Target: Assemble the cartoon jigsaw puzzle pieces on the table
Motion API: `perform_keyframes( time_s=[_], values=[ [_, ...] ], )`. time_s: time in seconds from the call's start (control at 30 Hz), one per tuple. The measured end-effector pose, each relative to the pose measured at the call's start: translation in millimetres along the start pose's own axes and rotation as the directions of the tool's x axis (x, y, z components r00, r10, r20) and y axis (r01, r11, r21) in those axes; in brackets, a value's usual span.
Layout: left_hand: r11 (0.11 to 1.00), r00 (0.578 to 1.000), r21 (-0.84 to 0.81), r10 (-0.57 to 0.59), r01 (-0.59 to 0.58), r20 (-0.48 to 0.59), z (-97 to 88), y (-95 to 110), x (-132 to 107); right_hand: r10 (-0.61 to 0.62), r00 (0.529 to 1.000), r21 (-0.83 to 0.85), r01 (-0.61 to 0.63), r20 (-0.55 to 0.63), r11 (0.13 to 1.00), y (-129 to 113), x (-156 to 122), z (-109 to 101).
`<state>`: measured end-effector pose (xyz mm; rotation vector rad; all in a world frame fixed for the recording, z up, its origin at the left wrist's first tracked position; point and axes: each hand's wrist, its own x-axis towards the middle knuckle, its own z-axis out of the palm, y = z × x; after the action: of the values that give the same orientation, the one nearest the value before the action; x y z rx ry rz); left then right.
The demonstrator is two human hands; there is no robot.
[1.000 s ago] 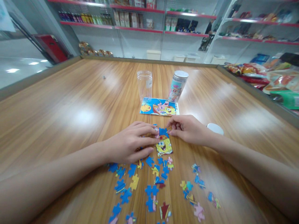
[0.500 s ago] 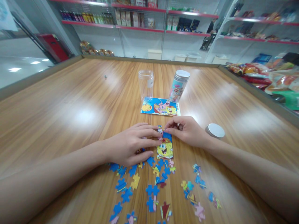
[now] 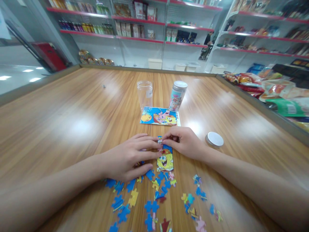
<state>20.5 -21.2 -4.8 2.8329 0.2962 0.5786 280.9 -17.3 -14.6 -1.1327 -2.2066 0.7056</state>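
A small joined patch of cartoon jigsaw lies on the wooden table. My left hand rests flat with fingers stretched out, holding down the patch's left edge. My right hand pinches a small puzzle piece against the patch's top edge. Several loose blue and yellow pieces are scattered nearer to me.
Beyond the hands lie a printed reference picture, an empty clear jar and a printed tube with a lid. A white lid sits to the right. Snack bags pile at the right edge; shop shelves stand behind.
My right hand has moved slightly left, bringing the small piece onto the patch's top edge. The view has tipped up a little; my left hand stays in place.
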Motion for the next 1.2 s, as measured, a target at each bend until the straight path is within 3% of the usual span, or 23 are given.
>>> perform_keyframes(
  time_s=[0.6, 0.93, 1.2],
  values=[
    [1.000, 1.000, 0.016, 0.000, 0.000, 0.028, 0.7, -1.0, 0.0, 0.060, 0.995, -0.056, -0.065, -0.077, 0.996, -1.5, 0.1, 4.3],
    [1.000, 1.000, 0.005, 0.000, 0.000, 0.022, 0.7, -0.3, -0.1, 0.008, 0.991, -0.127, -0.025, -0.134, 0.992, 1.3, 5.4, 6.5],
    [1.000, 0.999, 0.006, -0.008, 0.008, 0.035, 1.1, -0.8, -0.2, -0.002, 0.981, -0.037, -0.006, -0.194, 0.999, 3.9, 4.2, 0.4]
  ],
)
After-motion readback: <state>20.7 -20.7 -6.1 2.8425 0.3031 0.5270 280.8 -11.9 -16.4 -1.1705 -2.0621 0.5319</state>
